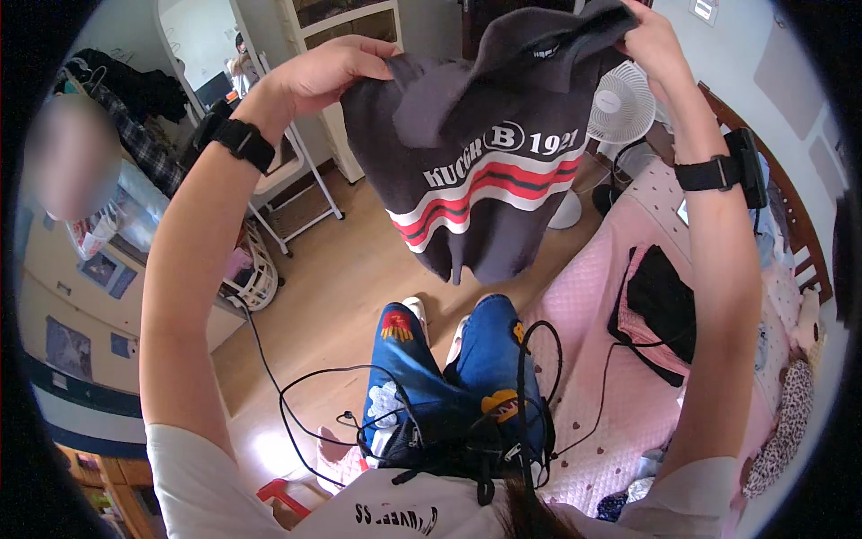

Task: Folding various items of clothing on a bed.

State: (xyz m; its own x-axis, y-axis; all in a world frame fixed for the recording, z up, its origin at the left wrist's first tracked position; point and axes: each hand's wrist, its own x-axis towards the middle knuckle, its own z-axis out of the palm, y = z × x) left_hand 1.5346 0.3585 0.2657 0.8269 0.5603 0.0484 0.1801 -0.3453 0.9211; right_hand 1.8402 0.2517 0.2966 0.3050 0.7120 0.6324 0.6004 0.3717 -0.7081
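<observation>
A dark grey garment with printed lettering and red and white stripes hangs stretched between my two raised hands. My left hand pinches its upper left edge between thumb and fingers. At the upper right, my right hand grips the opposite edge, near the picture's top. The lower part of the cloth dangles free above the floor, beyond my knees. To the right, folded black and pink clothing lies on a pink quilted bed cover.
Behind the garment stands a white fan. A white laundry basket and a white-framed folding chair are at left, near a standing mirror. Black cables loop over my lap and the bed. Clothes hang at far left.
</observation>
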